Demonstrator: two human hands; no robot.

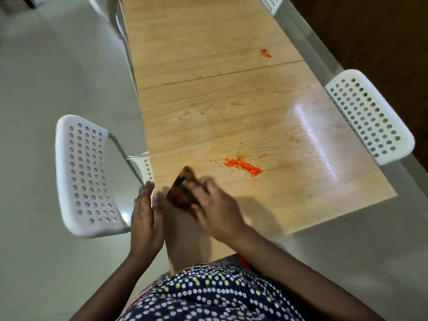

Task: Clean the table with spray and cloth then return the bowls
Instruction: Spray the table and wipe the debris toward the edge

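A long light wooden table [208,112] runs away from me. My right hand [217,209] presses a brown cloth [181,191], blurred by motion, on the tabletop near its left edge. My left hand [146,218] is held flat and cupped against the table's left edge, fingers together, holding nothing. An orange pile of crumbs [243,166] lies right of the cloth, and a smaller orange patch [265,53] lies further up the table. No spray bottle or bowls are in view.
White perforated chairs stand around the table: one at the left [85,177], one at the right [370,114], and parts of others at the far end [108,10]. Pale floor lies to both sides. A dark wall runs along the right.
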